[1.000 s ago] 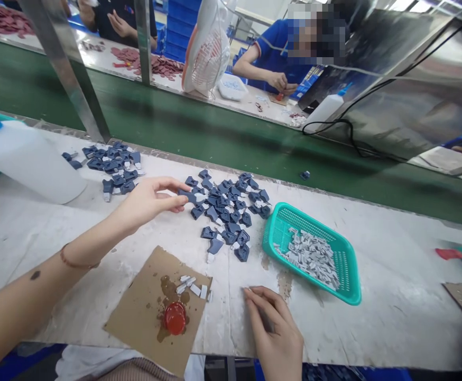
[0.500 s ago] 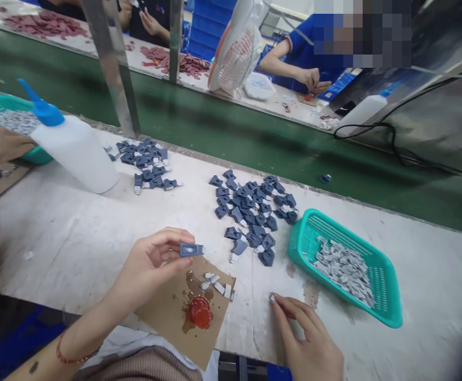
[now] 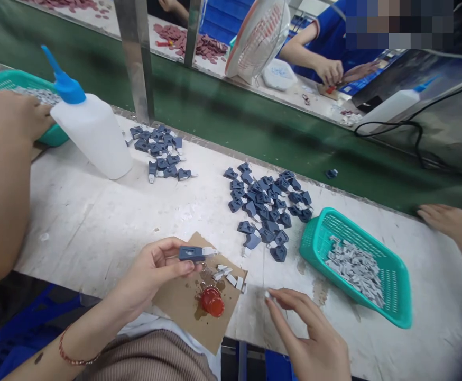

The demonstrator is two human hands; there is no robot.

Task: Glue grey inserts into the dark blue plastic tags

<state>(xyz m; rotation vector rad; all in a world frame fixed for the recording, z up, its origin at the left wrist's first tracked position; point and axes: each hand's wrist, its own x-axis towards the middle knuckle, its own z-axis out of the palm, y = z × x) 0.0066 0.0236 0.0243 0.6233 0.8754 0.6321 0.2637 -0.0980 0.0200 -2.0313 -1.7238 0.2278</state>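
Head view: a dark blue plastic housing [image 3: 191, 253] sits pinched between the thumb and fingers of the left hand [image 3: 151, 275], raised just above the near edge of a stained cardboard scrap [image 3: 183, 307]. Its long axis runs nearly level, left to right, with a pale tip poking out toward the right. The right hand [image 3: 310, 344] is lower and to the right, its fingers closed narrowly on a small white insert [image 3: 268, 294] right at the counter [image 3: 96, 222] surface. So the insert lies to the right of and below the housing's open end, well apart from it.

On the cardboard lie a few loose white pieces [image 3: 227, 275] and a red cap [image 3: 212, 300] in a brown puddle. Beyond are a heap of blue housings [image 3: 268, 206] and a teal basket [image 3: 393, 312] of grey inserts. Other people's hands rest at the far left and right.
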